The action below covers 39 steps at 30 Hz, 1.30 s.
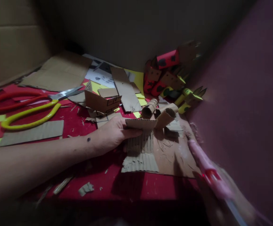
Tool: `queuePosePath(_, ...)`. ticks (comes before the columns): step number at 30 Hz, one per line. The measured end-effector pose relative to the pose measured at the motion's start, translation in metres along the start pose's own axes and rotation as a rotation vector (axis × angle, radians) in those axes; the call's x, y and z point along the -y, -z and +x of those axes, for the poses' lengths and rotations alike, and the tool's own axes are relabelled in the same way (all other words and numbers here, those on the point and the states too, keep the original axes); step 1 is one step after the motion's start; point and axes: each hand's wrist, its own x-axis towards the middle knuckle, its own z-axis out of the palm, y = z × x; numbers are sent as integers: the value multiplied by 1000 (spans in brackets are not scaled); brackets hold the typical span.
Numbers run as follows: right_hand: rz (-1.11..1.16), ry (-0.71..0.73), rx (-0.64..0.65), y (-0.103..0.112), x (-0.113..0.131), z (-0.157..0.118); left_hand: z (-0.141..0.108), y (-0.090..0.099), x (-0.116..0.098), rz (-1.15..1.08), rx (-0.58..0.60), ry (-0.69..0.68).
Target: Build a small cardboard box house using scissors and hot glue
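My left hand (110,136) grips a folded piece of corrugated cardboard (140,163), thumb along its upper flap. The bent piece stands over the near edge of a brown cardboard sheet (179,163). At the lower right, my right hand (235,194), dim and partly blurred, is closed around a pink hot glue gun (211,172). A red light glows on the gun and a pale stick extends from its back. Its nozzle points up and left, apart from the folded cardboard. Beyond my left hand are cardboard tubes (166,118) and an open folded cardboard piece (101,102).
Large scissors (33,124) with red and yellow handles lie open on the left. Red and yellow painted cardboard figures (167,59) are heaped at the back right. Flat cardboard (58,70) and scraps cover the red tabletop (80,122). A purple wall (249,94) bounds the right side.
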Motion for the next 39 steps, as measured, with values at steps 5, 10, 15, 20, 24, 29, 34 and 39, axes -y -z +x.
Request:
queuePosePath(5, -584, -81, -100, 0, -19, 27, 3, 2, 3, -64, 17, 11)
queuePosePath(10, -681, -194, 72, -5, -21, 54, 5, 3, 4, -74, 14, 6)
queuePosePath(15, -656, -184, 141, -4, -29, 61, 4, 2, 5, -90, 60, 11)
queuePosePath(20, -529, -38, 107, 4, -32, 55, 3, 1, 6, -144, 51, 8)
queuePosePath(24, -169, -34, -231, 11, 6, 39, 2, 0, 5, -263, 79, 62)
queuePosePath(29, 1067, -177, 363, -12, 70, 40, -2, -1, 8, -374, 166, 84)
queuePosePath(34, 1560, -362, 401, -35, 96, 75, -5, 0, 8, -294, 212, 86)
queuePosePath(39, 1745, -564, 527, -40, 109, 98, -5, -2, 1, -189, 71, 44)
